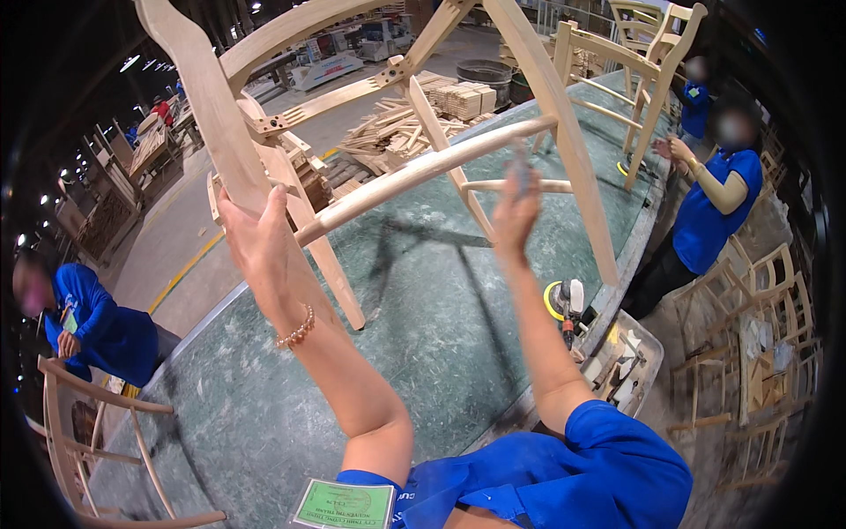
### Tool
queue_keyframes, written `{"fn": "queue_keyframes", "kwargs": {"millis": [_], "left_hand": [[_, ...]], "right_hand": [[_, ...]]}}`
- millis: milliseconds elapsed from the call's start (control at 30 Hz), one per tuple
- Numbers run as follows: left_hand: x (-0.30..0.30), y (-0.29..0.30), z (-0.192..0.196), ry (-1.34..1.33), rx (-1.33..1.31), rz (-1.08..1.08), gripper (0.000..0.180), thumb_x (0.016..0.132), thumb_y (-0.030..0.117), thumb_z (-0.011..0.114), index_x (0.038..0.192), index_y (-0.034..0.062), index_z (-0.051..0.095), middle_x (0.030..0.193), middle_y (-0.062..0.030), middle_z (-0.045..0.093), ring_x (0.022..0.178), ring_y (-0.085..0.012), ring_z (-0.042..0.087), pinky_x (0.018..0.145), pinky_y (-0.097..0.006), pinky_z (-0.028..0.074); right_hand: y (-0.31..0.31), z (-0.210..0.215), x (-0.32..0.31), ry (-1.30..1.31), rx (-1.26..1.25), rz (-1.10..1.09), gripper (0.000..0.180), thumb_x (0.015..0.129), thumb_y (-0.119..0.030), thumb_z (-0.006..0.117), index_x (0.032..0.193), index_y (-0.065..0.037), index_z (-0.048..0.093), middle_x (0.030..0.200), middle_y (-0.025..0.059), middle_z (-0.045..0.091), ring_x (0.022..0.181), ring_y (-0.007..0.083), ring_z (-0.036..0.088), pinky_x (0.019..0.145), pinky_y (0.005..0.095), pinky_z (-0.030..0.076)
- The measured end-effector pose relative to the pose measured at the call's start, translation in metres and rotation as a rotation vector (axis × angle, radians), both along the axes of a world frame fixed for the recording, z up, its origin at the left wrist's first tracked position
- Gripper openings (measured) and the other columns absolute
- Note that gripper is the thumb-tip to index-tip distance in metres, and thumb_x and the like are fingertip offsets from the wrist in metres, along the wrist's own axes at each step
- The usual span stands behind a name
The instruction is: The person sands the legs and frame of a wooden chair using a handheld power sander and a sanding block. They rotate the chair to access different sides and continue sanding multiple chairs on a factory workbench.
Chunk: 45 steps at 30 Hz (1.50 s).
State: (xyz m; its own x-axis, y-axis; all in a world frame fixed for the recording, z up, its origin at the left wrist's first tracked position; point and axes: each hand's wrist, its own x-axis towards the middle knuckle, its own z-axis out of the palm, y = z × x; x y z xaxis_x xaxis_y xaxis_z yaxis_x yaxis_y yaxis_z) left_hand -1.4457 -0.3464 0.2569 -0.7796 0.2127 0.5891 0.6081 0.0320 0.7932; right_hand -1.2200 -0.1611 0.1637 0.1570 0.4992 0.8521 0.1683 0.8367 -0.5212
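A bare wooden chair frame [423, 181] stands tilted on the green-topped table [441, 353] before me. My left hand [256, 242] is wrapped round its thick curved leg [220, 132] on the left, thumb on the near side. Close to the right end of the round rung, my right hand [515, 216] is closed on a small grey piece [522, 176]. Motion smears that piece, so its kind and whether it touches the wood cannot be told.
A sander with a yellow-rimmed disc [555, 300] lies at the table's right edge, beside a tray of tools [652, 339]. Co-workers in blue stand at right [718, 212] and left [101, 317]. Other chair frames [648, 70] stand around; wood pieces [458, 97] are stacked beyond.
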Motion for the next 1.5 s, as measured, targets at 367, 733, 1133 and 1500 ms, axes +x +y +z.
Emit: {"fn": "queue_keyframes", "kwargs": {"millis": [367, 733, 1133, 1500], "left_hand": [[0.005, -0.005, 0.003, -0.08, -0.093, -0.011, 0.076, 0.078, 0.025, 0.072, 0.139, -0.0041, 0.037, 0.127, -0.022, 0.056, 0.118, -0.0306, 0.056, 0.1, -0.038, 0.043], [0.011, -0.003, 0.005, -0.041, -0.074, -0.035, 0.077, 0.077, 0.028, 0.073, 0.138, -0.0039, 0.039, 0.132, -0.0238, 0.052, 0.122, -0.0309, 0.053, 0.103, -0.038, 0.04], [-0.005, 0.002, -0.002, 0.034, -0.01, -0.048, 0.073, 0.08, 0.022, 0.076, 0.134, -0.009, 0.038, 0.112, -0.0173, 0.058, 0.091, -0.0174, 0.06, 0.076, -0.03, 0.051], [-0.001, -0.005, 0.0, 0.016, 0.009, -0.066, 0.068, 0.082, 0.017, 0.073, 0.134, -0.007, 0.038, 0.116, -0.017, 0.057, 0.101, -0.0199, 0.058, 0.085, -0.031, 0.047]], "right_hand": [[-0.011, 0.013, -0.003, -0.051, 0.031, 0.007, 0.043, 0.097, -0.018, 0.05, 0.14, -0.02, 0.05, 0.089, 0.0063, 0.052, 0.079, 0.018, 0.051, 0.069, 0.033, 0.047], [-0.041, 0.022, -0.033, -0.25, 0.175, -0.088, 0.047, 0.089, -0.022, 0.064, 0.136, -0.024, 0.057, 0.083, 0.0012, 0.05, 0.08, 0.0196, 0.05, 0.075, 0.0337, 0.039], [0.0, 0.028, 0.0, 0.019, -0.1, -0.075, 0.029, 0.101, -0.028, 0.048, 0.115, -0.006, 0.06, 0.081, 0.0035, 0.05, 0.069, 0.017, 0.05, 0.063, 0.0375, 0.044], [-0.08, 0.003, -0.056, -0.099, 0.328, 0.36, 0.049, 0.09, -0.012, 0.057, 0.138, -0.018, 0.053, 0.087, 0.0078, 0.057, 0.074, 0.0187, 0.054, 0.065, 0.0329, 0.05]]}}
